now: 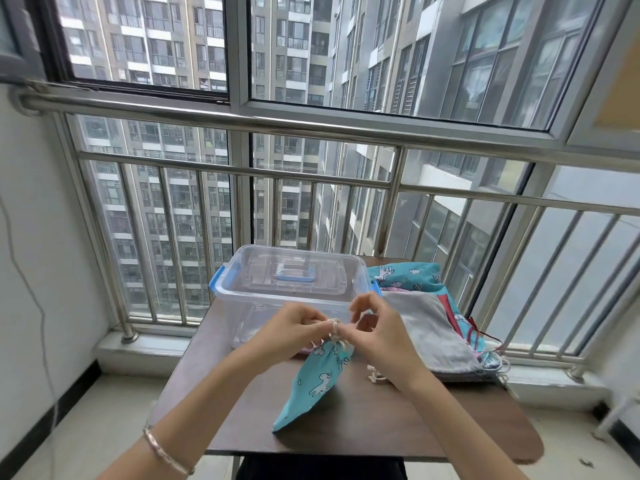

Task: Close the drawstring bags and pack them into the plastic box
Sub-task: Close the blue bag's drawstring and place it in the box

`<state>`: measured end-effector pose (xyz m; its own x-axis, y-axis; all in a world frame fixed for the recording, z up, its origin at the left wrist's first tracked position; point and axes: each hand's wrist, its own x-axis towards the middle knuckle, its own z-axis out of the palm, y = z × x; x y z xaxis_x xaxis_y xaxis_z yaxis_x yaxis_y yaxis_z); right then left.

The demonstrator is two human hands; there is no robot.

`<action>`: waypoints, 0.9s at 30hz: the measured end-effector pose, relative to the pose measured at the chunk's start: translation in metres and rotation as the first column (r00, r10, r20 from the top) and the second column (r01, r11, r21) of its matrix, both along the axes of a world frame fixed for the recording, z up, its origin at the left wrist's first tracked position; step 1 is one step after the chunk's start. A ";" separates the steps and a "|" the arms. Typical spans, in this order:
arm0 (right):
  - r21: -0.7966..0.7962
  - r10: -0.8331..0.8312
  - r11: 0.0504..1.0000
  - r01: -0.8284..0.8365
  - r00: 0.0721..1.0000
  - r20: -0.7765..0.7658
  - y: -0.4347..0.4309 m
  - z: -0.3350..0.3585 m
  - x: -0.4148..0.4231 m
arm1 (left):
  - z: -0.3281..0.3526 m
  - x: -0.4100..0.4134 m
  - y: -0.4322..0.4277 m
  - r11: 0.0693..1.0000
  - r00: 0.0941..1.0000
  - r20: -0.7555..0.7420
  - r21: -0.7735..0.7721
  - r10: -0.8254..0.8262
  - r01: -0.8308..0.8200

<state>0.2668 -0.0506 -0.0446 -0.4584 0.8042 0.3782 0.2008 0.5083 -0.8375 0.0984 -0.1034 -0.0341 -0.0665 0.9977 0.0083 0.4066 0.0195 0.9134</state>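
Head view: on the table, a teal bag slants up to its gathered neck, where left hand and right hand pinch the cord. Box, lidded, at 12 o'clock; spare bags at 2 o'clock.

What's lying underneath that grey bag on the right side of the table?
A teal printed bag pokes out behind the grey bag, with red cords at its right edge. How many bags lie beneath is covered.
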 end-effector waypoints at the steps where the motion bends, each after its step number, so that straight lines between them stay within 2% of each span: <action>1: 0.040 -0.010 0.999 0.009 1.000 0.018 0.002 0.000 0.001 | -0.001 0.000 0.001 1.000 0.999 0.031 -0.006 0.009 -0.009; 3: 0.075 0.007 0.997 -0.011 0.999 0.052 0.004 -0.001 0.002 | -0.002 0.000 0.002 1.000 0.998 0.067 -0.011 0.020 -0.019; 10: -0.042 0.054 0.998 -0.053 0.998 0.016 0.002 -0.002 0.004 | -0.004 0.000 0.004 1.000 0.999 0.033 -0.011 0.007 -0.006; 16: -0.066 0.093 0.994 -0.086 0.990 0.108 0.009 0.004 0.019 | -0.006 -0.016 0.000 1.000 0.998 0.061 -0.014 -0.014 0.015; 21: -0.096 0.123 0.990 -0.105 0.968 0.219 0.012 0.006 0.024 | -0.010 -0.016 -0.004 0.998 0.966 0.258 -0.050 -0.021 0.035; 24: -0.201 0.212 0.967 -0.158 0.935 0.284 0.003 0.006 0.013 | -0.010 -0.014 -0.004 0.998 0.938 0.344 -0.032 -0.043 0.058; 27: -0.093 0.179 0.983 -0.156 0.916 0.360 0.001 0.010 0.003 | -0.005 -0.016 -0.005 0.996 0.929 0.364 -0.033 -0.062 0.080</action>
<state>0.2696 -0.0491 -0.0349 -0.6855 0.7195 0.1114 0.4147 0.5116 -0.7525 0.0826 -0.1085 -0.0392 0.0147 0.9987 -0.0492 0.0504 0.0484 0.9976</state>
